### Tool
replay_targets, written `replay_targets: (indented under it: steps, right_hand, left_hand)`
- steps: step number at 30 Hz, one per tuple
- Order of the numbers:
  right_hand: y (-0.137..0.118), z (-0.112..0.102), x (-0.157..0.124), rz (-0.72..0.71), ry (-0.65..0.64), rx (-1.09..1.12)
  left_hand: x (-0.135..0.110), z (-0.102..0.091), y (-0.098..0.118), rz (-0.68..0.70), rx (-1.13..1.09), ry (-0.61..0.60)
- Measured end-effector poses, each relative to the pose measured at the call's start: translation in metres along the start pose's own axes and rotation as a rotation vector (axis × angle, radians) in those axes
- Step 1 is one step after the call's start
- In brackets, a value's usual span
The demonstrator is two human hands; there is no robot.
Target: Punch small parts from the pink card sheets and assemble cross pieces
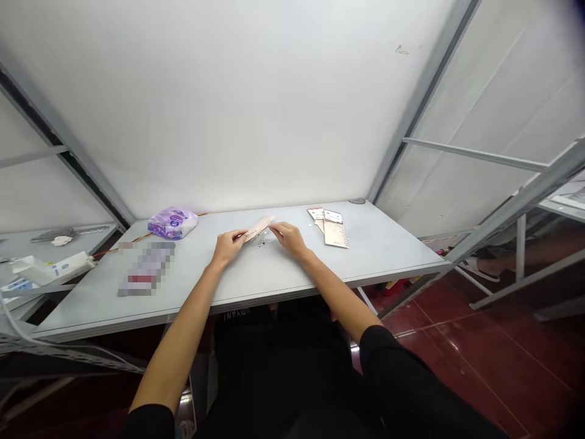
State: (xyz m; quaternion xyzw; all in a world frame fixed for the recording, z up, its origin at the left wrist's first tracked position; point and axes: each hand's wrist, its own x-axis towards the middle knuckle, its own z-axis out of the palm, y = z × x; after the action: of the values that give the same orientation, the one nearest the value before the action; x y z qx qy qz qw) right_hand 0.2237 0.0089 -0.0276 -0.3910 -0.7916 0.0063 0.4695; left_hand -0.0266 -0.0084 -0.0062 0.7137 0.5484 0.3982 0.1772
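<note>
My left hand is closed on the near left end of a flat pale-pink card packet, which it holds tilted just over the table. At the packet's other end, my right hand has its thumb and fingers pinched together; what lies between them is too small to make out. Below the packet, between my hands, is a piece of clear plastic with small dark marks. Several similar pink card packets lie overlapping to the right of my right hand.
A purple-and-white soft tissue pack sits at the table's back left. In front of it lies a blurred-out flat object. A power strip is on the neighbouring shelf, with cables. Metal frame posts and white panels surround the table.
</note>
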Motion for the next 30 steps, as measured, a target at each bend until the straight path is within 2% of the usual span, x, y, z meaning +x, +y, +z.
replay_targets:
  steps: [3,9,14,22,26,28,30]
  right_hand:
    - [-0.001,0.005,0.001,0.018,-0.063,-0.067]
    - [-0.002,0.009,0.005,0.026,-0.030,-0.073]
    - [-0.004,0.012,0.007,0.045,-0.139,-0.148]
    - [-0.015,0.003,0.012,0.046,-0.234,-0.255]
    - [-0.021,0.009,0.018,0.027,-0.311,-0.277]
    - [-0.021,0.013,0.019,0.028,-0.286,-0.248]
    - [-0.018,0.014,0.018,0.055,-0.193,-0.194]
  left_hand:
    - [-0.001,0.000,0.003,0.025,0.012,-0.014]
    - [-0.002,0.000,0.004,0.035,0.001,-0.014]
    - [-0.001,0.000,0.003,0.053,-0.022,-0.012]
    - [0.000,0.001,-0.001,0.041,-0.048,0.003]
    - [0.000,0.001,-0.001,0.046,-0.045,-0.012]
    - [0.000,0.001,0.000,0.049,-0.038,-0.020]
    - [0.000,0.001,0.001,0.042,-0.035,-0.016]
